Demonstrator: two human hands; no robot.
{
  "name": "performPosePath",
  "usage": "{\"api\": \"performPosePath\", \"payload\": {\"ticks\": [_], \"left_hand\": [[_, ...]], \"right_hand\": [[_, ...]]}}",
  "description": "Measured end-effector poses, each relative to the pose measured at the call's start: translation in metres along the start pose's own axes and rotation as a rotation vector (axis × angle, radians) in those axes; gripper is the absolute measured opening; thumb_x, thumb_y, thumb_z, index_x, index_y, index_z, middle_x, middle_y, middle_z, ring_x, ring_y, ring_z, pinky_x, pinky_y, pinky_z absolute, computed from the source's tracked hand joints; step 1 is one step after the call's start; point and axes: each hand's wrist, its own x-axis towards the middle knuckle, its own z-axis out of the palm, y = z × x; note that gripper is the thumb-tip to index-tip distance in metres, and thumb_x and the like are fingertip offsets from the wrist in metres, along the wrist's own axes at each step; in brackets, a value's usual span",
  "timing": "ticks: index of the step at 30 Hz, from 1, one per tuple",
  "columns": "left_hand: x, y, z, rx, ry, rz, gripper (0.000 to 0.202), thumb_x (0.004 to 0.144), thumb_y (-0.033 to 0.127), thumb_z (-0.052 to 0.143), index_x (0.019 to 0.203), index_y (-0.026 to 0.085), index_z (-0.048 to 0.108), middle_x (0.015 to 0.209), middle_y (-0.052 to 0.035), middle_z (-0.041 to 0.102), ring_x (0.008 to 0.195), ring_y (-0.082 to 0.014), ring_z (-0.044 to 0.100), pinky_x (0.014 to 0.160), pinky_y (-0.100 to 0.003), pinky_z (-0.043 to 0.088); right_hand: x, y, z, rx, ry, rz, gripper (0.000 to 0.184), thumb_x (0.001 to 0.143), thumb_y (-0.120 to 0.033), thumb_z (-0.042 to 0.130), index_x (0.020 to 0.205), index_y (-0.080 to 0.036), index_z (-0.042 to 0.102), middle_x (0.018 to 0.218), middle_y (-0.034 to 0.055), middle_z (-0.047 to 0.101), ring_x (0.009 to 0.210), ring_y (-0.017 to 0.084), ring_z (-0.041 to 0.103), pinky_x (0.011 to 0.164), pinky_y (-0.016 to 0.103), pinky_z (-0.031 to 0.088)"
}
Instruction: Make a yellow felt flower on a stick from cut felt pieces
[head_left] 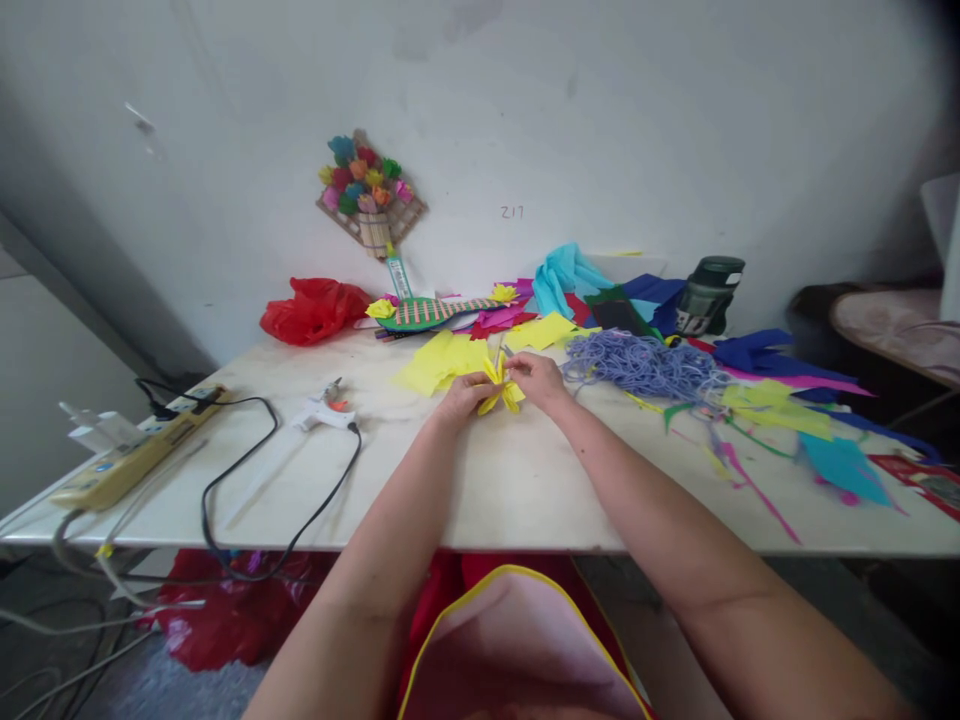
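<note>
A yellow paper flower (495, 385) with several spread petals is between my two hands, just above the table's middle. My left hand (466, 394) is closed, its fingers pinching the flower from the left side. On the other side, my right hand (537, 378) has its fingers pressed together at the flower's upper right petals. What lies between the fingertips is partly hidden. Directly behind my hands lie flat yellow paper sheets (439, 362). To the right of my right hand is a tangled heap of grey-purple string (649, 365).
A white glue gun (324, 412) with a black cord lies at left, near a power strip (142, 455). Coloured paper scraps (844, 465) spread over the right side. Along the wall are a red plastic bag (315, 310), a green decorated piece (431, 314) and a dark bottle (706, 298).
</note>
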Motion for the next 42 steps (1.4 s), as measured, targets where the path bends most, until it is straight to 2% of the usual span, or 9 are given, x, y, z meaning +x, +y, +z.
{"api": "performPosePath", "payload": {"ticks": [6, 12, 16, 20, 23, 25, 29, 36, 42], "left_hand": [[-0.002, 0.002, 0.001, 0.059, 0.026, 0.038, 0.027, 0.057, 0.037, 0.081, 0.069, 0.019, 0.064, 0.053, 0.0056, 0.048, 0.05, -0.0092, 0.039, 0.05, -0.025, 0.025], [-0.006, 0.006, 0.004, 0.127, 0.079, 0.047, 0.025, 0.058, 0.034, 0.079, 0.076, 0.02, 0.067, 0.054, 0.0066, 0.048, 0.053, -0.0105, 0.042, 0.053, -0.025, 0.029], [-0.007, 0.007, 0.004, 0.206, 0.081, 0.091, 0.024, 0.062, 0.038, 0.078, 0.075, 0.021, 0.068, 0.056, 0.0048, 0.052, 0.059, -0.0138, 0.05, 0.056, -0.025, 0.035], [-0.007, 0.007, 0.003, 0.327, 0.109, 0.155, 0.021, 0.065, 0.039, 0.076, 0.076, 0.022, 0.07, 0.064, 0.0019, 0.062, 0.068, -0.0165, 0.058, 0.06, -0.025, 0.04], [-0.007, 0.007, 0.003, 0.333, 0.095, 0.172, 0.022, 0.064, 0.039, 0.077, 0.076, 0.021, 0.07, 0.065, 0.0019, 0.063, 0.066, -0.0152, 0.057, 0.059, -0.024, 0.039], [-0.007, 0.007, 0.004, 0.273, 0.071, 0.154, 0.025, 0.063, 0.04, 0.078, 0.077, 0.021, 0.07, 0.061, 0.0034, 0.059, 0.059, -0.013, 0.052, 0.055, -0.024, 0.036], [-0.008, 0.007, 0.009, 0.112, 0.04, 0.095, 0.03, 0.062, 0.042, 0.082, 0.073, 0.02, 0.065, 0.054, 0.0059, 0.051, 0.049, -0.0097, 0.043, 0.049, -0.024, 0.03], [-0.007, 0.007, 0.011, -0.088, 0.053, 0.033, 0.031, 0.061, 0.035, 0.085, 0.072, 0.021, 0.06, 0.057, 0.0045, 0.056, 0.051, -0.0129, 0.056, 0.053, -0.025, 0.044], [-0.006, 0.007, 0.01, -0.094, 0.086, 0.005, 0.033, 0.062, 0.037, 0.084, 0.068, 0.02, 0.057, 0.059, 0.0021, 0.06, 0.052, -0.0144, 0.061, 0.054, -0.026, 0.047]], "right_hand": [[0.0, -0.002, -0.004, -0.051, 0.004, -0.036, 0.013, 0.081, -0.026, 0.065, 0.075, -0.024, 0.077, 0.091, 0.0035, 0.08, 0.088, 0.022, 0.071, 0.085, 0.033, 0.054], [0.005, 0.004, -0.002, 0.038, -0.01, 0.044, 0.015, 0.076, -0.022, 0.061, 0.066, -0.022, 0.072, 0.083, 0.0029, 0.077, 0.088, 0.021, 0.07, 0.083, 0.031, 0.052], [0.005, 0.003, -0.002, 0.076, -0.014, 0.104, 0.014, 0.072, -0.022, 0.059, 0.062, -0.022, 0.069, 0.072, 0.0002, 0.072, 0.079, 0.02, 0.066, 0.077, 0.03, 0.05], [0.004, 0.001, -0.003, 0.068, -0.012, 0.082, 0.015, 0.068, -0.024, 0.061, 0.053, -0.022, 0.058, 0.059, -0.0029, 0.062, 0.069, 0.017, 0.06, 0.07, 0.027, 0.046], [0.004, 0.0, -0.003, 0.067, -0.006, 0.082, 0.016, 0.067, -0.025, 0.062, 0.052, -0.022, 0.056, 0.057, -0.0032, 0.06, 0.068, 0.017, 0.059, 0.07, 0.028, 0.047], [0.004, 0.001, -0.002, 0.081, 0.009, 0.081, 0.016, 0.068, -0.024, 0.062, 0.053, -0.023, 0.057, 0.063, -0.0018, 0.065, 0.073, 0.019, 0.063, 0.074, 0.029, 0.05], [0.005, 0.005, 0.0, 0.11, 0.05, 0.066, 0.017, 0.07, -0.02, 0.063, 0.054, -0.023, 0.059, 0.085, 0.0015, 0.076, 0.09, 0.021, 0.07, 0.087, 0.034, 0.055], [0.004, 0.004, 0.002, 0.07, 0.06, -0.095, 0.021, 0.074, -0.015, 0.064, 0.056, -0.024, 0.058, 0.102, 0.0055, 0.077, 0.102, 0.023, 0.071, 0.098, 0.04, 0.055], [0.004, 0.004, 0.0, 0.057, 0.025, -0.146, 0.021, 0.074, -0.012, 0.065, 0.058, -0.023, 0.058, 0.111, 0.0084, 0.075, 0.109, 0.024, 0.07, 0.101, 0.041, 0.054]]}}
